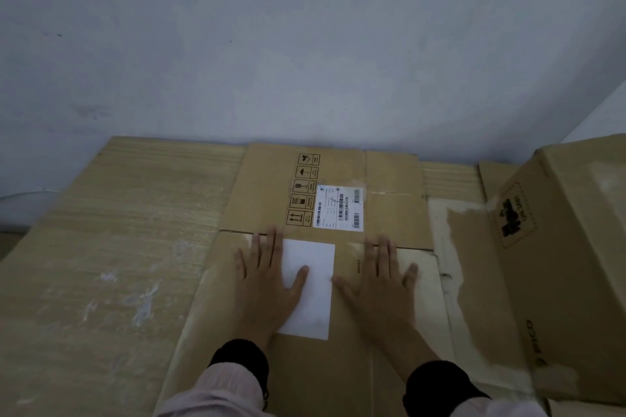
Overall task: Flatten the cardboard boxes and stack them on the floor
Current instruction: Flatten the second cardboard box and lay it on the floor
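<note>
A flattened brown cardboard box [264,186] lies on top of a larger flat cardboard sheet [111,240] on the floor. It carries a blank white label [315,257], a barcode label [340,208] and printed handling symbols [303,193]. My left hand [267,276] lies flat on the box with fingers spread, partly over the blank label. My right hand [379,278] lies flat beside it, fingers spread, palm down on the cardboard. Neither hand grips anything.
An unflattened cardboard box [569,247] with a black logo stands at the right, next to the flat pile. A grey wall [305,44] rises directly behind the cardboard. Torn tape marks show on the lower sheets [471,267] at the right.
</note>
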